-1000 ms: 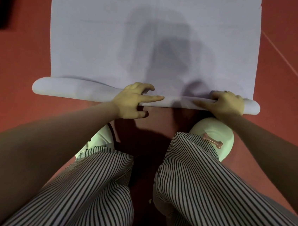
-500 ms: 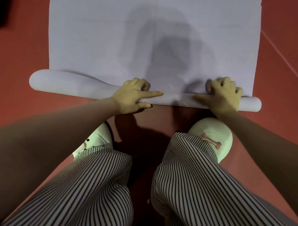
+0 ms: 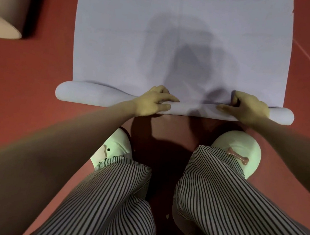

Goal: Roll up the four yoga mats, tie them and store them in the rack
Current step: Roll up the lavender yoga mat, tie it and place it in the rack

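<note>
The right hand (image 3: 247,108) has curled back onto the roll; it and the left hand (image 3: 152,102) grip the pale lilac foam yoga mat (image 3: 178,33), mid-frame. Its unheld end at frame left bulges and may roll crooked.

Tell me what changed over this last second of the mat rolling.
The rolled end of the mat moved slightly forward, away from the shoes. The left hand shifted from its near edge onto the top; the right hand curled over the far side. Both kept gripping it; the rest stayed flat.
</note>
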Demonstrator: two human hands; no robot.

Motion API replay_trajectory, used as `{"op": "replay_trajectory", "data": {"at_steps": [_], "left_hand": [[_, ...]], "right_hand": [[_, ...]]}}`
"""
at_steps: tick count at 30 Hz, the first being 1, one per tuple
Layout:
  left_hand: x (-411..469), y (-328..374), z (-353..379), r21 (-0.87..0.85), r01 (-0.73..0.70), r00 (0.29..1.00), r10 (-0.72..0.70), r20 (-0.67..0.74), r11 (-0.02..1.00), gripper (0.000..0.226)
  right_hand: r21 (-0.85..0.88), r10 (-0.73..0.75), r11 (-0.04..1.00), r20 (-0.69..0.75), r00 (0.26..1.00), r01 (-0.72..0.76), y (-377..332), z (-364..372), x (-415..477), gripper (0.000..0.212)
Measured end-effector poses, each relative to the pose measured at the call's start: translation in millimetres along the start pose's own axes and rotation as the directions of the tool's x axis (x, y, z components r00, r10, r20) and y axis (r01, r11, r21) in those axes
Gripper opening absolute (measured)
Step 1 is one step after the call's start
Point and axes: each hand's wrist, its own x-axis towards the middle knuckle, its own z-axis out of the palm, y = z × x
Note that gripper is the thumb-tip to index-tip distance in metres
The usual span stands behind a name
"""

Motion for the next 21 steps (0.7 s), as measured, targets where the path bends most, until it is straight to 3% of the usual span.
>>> {"op": "replay_trajectory", "data": {"at_steps": [2, 4, 7, 8, 10, 13, 17, 21], "left_hand": [[-8, 0, -9, -0.137, 0.043, 0.998, -0.048, -0.034, 0.990, 0.025], [-17, -2, -20, -0.095, 0.032, 0.995, -0.041, -0.088, 0.995, 0.012], [-38, -24, -26, 0.342, -0.043, 0.941, 0.153, -0.302, 0.939, 0.038], [-49, -35, -25, 0.476, -0.003, 0.899, 0.210, -0.384, 0.880, 0.046], [-70, -55, -19, 0.565, 0.180, 0.817, 0.198, -0.541, 0.805, 0.052], [-84, -63, -4, 0.497, 0.301, 0.780, 0.090, -0.620, 0.814, 0.059], [-87, -64, 4, 0.411, 0.236, 0.755, 0.101, -0.648, 0.880, 0.050], [-87, -65, 2, 0.339, 0.185, 0.801, 0.058, -0.596, 0.922, 0.049]], "right_hand": [[-0.014, -0.001, 1.000, -0.019, 1.000, 0.001, 0, 1, -1, 0.053], [-0.012, 0.011, 1.000, -0.006, 1.000, -0.011, -1, 0, -1, 0.053], [-0.004, 0.024, 1.000, -0.014, 1.000, -0.024, -1, -1, -1, 0.053], [-0.005, 0.023, 1.000, -0.016, 1.000, -0.023, -1, -1, -2, 0.053], [-0.001, 0.025, 1.000, -0.011, 1.000, -0.025, -3, 0, -3, 0.052], [0.010, 0.039, 0.999, 0.003, 0.999, -0.039, -6, -1, -6, 0.051], [0.011, 0.047, 0.999, -0.005, 0.999, -0.047, -7, -1, -7, 0.050], [0.011, 0.055, 0.998, -0.009, 0.998, -0.055, -9, -1, -8, 0.051]]}}
